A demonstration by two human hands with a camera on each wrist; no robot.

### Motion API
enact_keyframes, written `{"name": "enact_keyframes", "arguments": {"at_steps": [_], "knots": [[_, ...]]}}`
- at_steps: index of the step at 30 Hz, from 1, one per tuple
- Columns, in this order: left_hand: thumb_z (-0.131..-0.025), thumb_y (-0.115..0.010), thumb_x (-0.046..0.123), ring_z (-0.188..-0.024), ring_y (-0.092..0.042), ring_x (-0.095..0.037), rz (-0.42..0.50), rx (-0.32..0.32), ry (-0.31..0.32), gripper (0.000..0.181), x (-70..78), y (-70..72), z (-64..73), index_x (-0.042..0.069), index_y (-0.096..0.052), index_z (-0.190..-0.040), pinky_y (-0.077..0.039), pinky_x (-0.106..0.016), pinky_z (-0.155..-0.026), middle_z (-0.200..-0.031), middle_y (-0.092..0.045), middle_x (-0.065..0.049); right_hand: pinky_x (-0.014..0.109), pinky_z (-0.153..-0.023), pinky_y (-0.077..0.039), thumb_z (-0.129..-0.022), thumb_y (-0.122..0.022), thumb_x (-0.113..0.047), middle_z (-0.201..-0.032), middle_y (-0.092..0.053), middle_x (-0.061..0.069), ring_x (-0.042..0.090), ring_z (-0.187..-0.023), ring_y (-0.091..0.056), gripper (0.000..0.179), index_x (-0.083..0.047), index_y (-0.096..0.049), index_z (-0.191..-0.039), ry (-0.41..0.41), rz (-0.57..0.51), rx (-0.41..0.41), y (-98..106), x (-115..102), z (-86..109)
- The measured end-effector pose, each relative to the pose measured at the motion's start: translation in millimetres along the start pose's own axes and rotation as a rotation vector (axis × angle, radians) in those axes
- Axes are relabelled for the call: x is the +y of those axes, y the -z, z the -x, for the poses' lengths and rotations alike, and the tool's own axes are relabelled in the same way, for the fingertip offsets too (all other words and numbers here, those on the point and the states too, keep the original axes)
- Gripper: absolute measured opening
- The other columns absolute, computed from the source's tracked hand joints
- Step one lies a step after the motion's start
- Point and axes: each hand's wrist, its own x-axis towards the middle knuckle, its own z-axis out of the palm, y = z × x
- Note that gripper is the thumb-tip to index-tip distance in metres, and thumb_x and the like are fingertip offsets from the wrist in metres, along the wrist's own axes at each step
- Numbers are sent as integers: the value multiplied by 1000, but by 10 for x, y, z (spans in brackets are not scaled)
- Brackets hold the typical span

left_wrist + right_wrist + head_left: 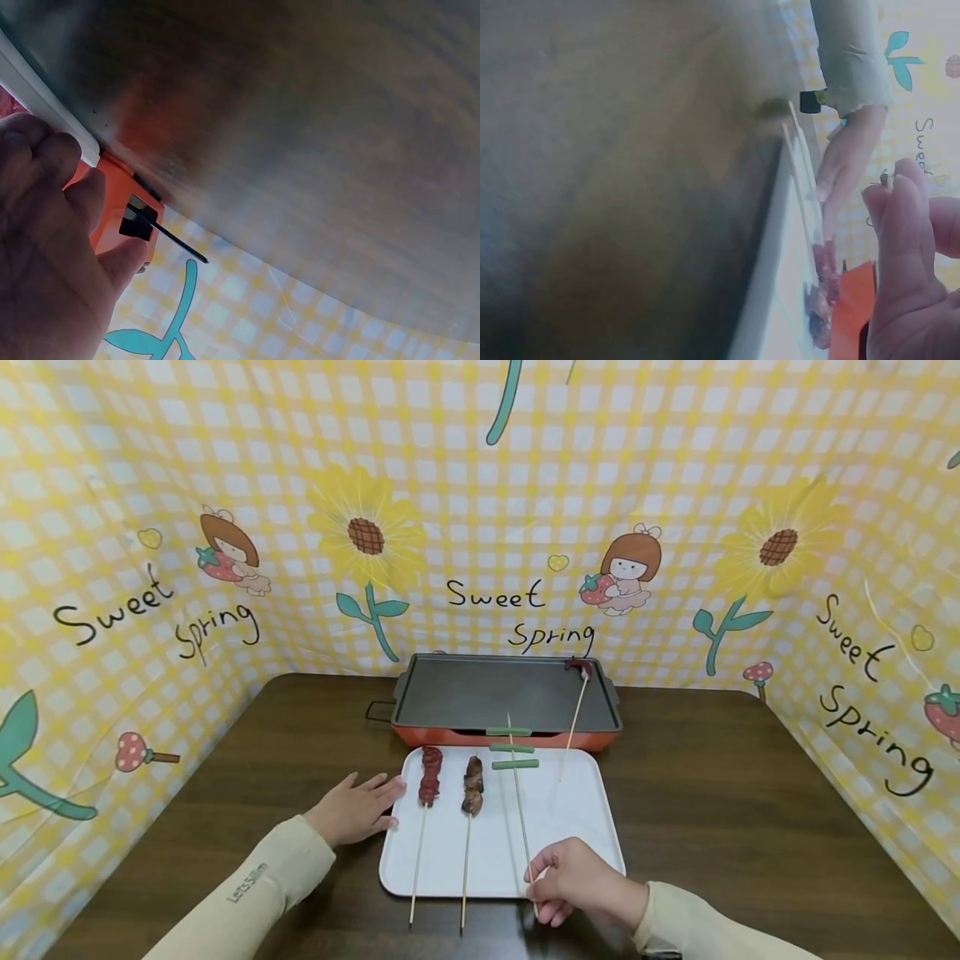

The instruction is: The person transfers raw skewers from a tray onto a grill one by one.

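My right hand [573, 881] pinches the lower end of a wooden skewer [522, 822] between thumb and fingers. Three green bean-like pieces [515, 764] are threaded crosswise near its tip, which overlaps the griddle's front edge in the head view. My left hand [356, 810] lies with fingers spread, fingertips at the left rim of the white tray [397, 868]. On the tray are a red meat skewer [430, 777] and a browned meat skewer [472, 785], their sticks reaching past the near rim. In the right wrist view, my right hand [907, 255] is raised beside the tray [761, 315].
Behind the tray stands an orange griddle [506, 693] with a dark flat plate and a wire handle [378, 710] at its left. A skewer with a dark red piece [579, 668] lies in its far right corner, stick [576, 714] slanting over the front rim. Patterned cloth [480, 543] encloses the wooden table [720, 793].
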Motion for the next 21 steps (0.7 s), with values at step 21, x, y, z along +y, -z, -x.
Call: {"name": "enact_keyframes", "arguments": {"at_steps": [21], "knots": [[-95, -56, 37, -136, -37, -32, -36, 20, -4, 59, -35, -63, -40, 2, -46, -141, -26, -62, -105, -145, -45, -11, 22, -47, -50, -83, -62, 6, -59, -62, 5, 6, -47, -57, 10, 10, -60, -91, 8, -53, 99, 274, -441, -256]]}}
